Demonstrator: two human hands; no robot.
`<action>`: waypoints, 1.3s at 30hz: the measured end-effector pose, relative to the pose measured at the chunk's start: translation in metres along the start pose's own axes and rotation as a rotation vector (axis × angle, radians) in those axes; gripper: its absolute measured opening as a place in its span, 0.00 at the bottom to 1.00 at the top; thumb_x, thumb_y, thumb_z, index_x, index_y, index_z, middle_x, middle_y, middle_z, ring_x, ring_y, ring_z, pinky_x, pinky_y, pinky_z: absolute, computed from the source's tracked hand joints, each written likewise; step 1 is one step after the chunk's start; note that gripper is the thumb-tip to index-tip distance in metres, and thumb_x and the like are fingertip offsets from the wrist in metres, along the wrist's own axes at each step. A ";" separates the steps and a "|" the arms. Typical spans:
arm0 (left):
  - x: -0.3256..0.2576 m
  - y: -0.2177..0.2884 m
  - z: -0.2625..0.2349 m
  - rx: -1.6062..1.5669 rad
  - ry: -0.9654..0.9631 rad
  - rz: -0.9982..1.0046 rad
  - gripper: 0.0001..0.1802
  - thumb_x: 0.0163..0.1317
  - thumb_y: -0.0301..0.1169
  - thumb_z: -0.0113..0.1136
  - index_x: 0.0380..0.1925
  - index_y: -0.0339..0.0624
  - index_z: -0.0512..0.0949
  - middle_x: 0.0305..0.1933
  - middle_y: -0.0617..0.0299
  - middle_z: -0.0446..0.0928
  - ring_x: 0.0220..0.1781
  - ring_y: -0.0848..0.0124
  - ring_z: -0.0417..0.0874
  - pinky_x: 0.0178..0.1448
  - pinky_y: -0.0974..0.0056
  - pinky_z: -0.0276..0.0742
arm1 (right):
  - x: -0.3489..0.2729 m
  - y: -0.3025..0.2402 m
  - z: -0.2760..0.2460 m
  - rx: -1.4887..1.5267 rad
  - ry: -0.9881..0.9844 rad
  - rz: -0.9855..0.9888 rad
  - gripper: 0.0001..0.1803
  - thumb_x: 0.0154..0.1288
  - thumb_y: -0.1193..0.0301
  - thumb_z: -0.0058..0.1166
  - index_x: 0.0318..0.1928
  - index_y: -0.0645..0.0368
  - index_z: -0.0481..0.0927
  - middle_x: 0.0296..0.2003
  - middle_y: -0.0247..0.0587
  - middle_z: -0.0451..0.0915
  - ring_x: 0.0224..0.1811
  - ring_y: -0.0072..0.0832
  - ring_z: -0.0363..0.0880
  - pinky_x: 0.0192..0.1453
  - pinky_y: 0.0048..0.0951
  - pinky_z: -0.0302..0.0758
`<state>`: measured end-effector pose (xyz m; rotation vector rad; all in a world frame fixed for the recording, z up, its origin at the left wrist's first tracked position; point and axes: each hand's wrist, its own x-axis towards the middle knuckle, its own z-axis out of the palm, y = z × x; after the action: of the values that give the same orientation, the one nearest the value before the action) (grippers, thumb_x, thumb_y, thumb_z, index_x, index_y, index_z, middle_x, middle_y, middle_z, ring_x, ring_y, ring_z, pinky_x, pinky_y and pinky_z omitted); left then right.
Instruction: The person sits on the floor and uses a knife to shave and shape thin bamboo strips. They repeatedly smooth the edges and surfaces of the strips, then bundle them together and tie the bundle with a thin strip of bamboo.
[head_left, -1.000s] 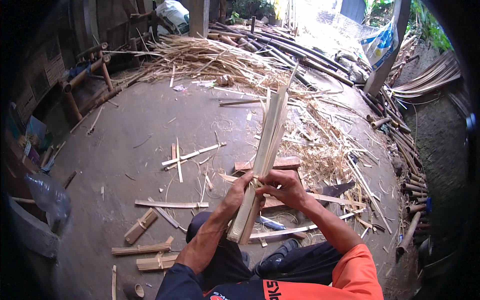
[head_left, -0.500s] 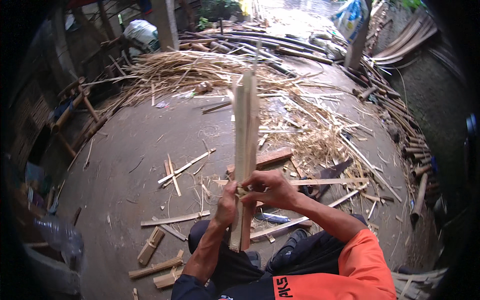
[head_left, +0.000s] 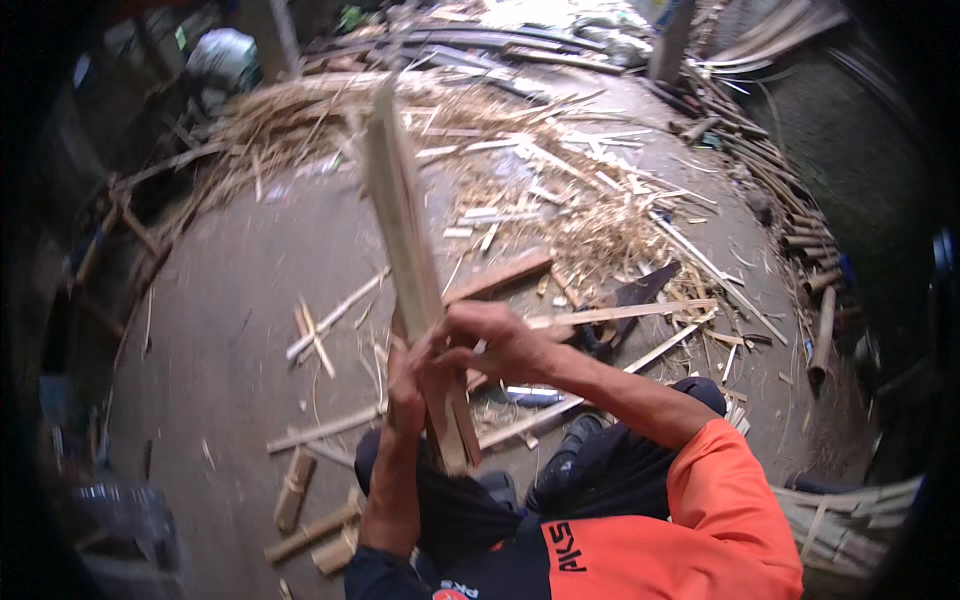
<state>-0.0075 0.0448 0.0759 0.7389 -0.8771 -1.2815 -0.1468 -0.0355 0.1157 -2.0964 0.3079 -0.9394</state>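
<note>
Many shavings (head_left: 612,228) beyond the bundle (head_left: 405,220)

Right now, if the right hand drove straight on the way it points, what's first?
The bundle of pale strips: the right hand points leftward across it, fingers apparently against it. The left hand is right there too; blur leaves depth unclear.

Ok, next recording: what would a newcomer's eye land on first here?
Probably the long bundle of pale, flat wooden strips near the centre, its top leaning left, gripped by the left hand with the right hand against it. Next, the bright orange fabric sleeve at lower right, then the tangled straw-coloured shavings on the floor beyond the hands.
</note>
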 end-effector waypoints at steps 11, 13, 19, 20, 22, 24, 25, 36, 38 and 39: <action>0.004 0.017 0.007 -0.024 -0.149 0.074 0.38 0.58 0.32 0.45 0.67 0.48 0.41 0.46 0.57 0.66 0.34 0.73 0.72 0.36 0.66 0.74 | 0.004 -0.004 -0.014 -0.203 -0.079 -0.312 0.09 0.50 0.79 0.59 0.34 0.62 0.77 0.32 0.40 0.74 0.31 0.32 0.78 0.31 0.29 0.74; -0.001 0.019 0.005 -0.051 -0.244 0.014 0.38 0.58 0.32 0.44 0.67 0.49 0.40 0.47 0.58 0.65 0.34 0.73 0.71 0.35 0.66 0.73 | 0.005 -0.016 -0.022 -0.253 -0.199 -0.301 0.07 0.51 0.78 0.58 0.32 0.60 0.76 0.31 0.40 0.74 0.30 0.33 0.77 0.30 0.30 0.74; 0.001 0.015 0.008 0.119 -0.381 0.074 0.36 0.64 0.37 0.42 0.66 0.37 0.39 0.68 0.50 0.47 0.67 0.66 0.52 0.67 0.64 0.51 | 0.011 -0.035 -0.037 -0.241 -0.359 -0.307 0.09 0.48 0.78 0.60 0.31 0.60 0.75 0.27 0.38 0.74 0.26 0.32 0.77 0.27 0.30 0.73; 0.003 0.012 0.005 0.164 -0.401 0.116 0.36 0.65 0.38 0.42 0.66 0.37 0.39 0.67 0.51 0.48 0.67 0.66 0.53 0.67 0.64 0.51 | 0.011 -0.038 -0.036 -0.241 -0.336 -0.259 0.11 0.46 0.77 0.62 0.32 0.60 0.76 0.26 0.37 0.74 0.25 0.29 0.76 0.27 0.28 0.72; 0.004 0.010 0.005 0.155 -0.413 0.123 0.36 0.66 0.40 0.41 0.66 0.38 0.40 0.67 0.52 0.49 0.67 0.67 0.53 0.66 0.64 0.52 | 0.006 -0.046 -0.033 -0.237 -0.287 -0.162 0.15 0.42 0.75 0.66 0.34 0.60 0.78 0.24 0.35 0.74 0.24 0.25 0.76 0.26 0.24 0.71; 0.001 0.013 0.010 0.071 -0.397 0.063 0.36 0.66 0.41 0.42 0.66 0.39 0.40 0.67 0.52 0.50 0.66 0.67 0.54 0.66 0.64 0.52 | 0.003 -0.045 -0.027 -0.234 -0.216 -0.061 0.17 0.41 0.75 0.67 0.36 0.60 0.78 0.24 0.35 0.74 0.23 0.22 0.75 0.25 0.23 0.70; 0.000 0.013 0.012 0.041 -0.392 0.039 0.36 0.66 0.41 0.42 0.66 0.39 0.41 0.67 0.53 0.50 0.66 0.67 0.54 0.66 0.64 0.52 | 0.001 -0.045 -0.026 -0.236 -0.180 -0.010 0.18 0.40 0.75 0.67 0.37 0.60 0.78 0.24 0.35 0.74 0.23 0.21 0.74 0.24 0.22 0.69; -0.002 0.016 0.011 0.123 -0.371 0.168 0.47 0.58 0.43 0.55 0.66 0.41 0.37 0.65 0.49 0.53 0.64 0.63 0.59 0.65 0.63 0.56 | -0.006 -0.043 -0.014 -0.282 -0.119 -0.032 0.16 0.42 0.79 0.65 0.36 0.61 0.80 0.21 0.34 0.74 0.20 0.18 0.72 0.22 0.20 0.67; -0.002 0.015 0.013 0.175 -0.356 0.209 0.48 0.57 0.42 0.57 0.66 0.41 0.37 0.64 0.49 0.54 0.64 0.63 0.59 0.65 0.62 0.57 | -0.005 -0.043 -0.011 -0.271 -0.102 0.011 0.14 0.43 0.80 0.64 0.35 0.62 0.80 0.21 0.35 0.75 0.20 0.17 0.73 0.22 0.19 0.68; -0.003 0.015 0.014 0.213 -0.346 0.230 0.49 0.56 0.42 0.58 0.66 0.41 0.37 0.64 0.49 0.54 0.64 0.63 0.60 0.65 0.62 0.57 | -0.005 -0.044 -0.009 -0.268 -0.091 0.036 0.13 0.43 0.80 0.64 0.35 0.63 0.80 0.21 0.36 0.75 0.21 0.17 0.74 0.23 0.19 0.69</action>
<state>-0.0124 0.0497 0.0955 0.5676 -1.3561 -1.1373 -0.1607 -0.0095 0.1496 -2.3614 0.4430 -0.8145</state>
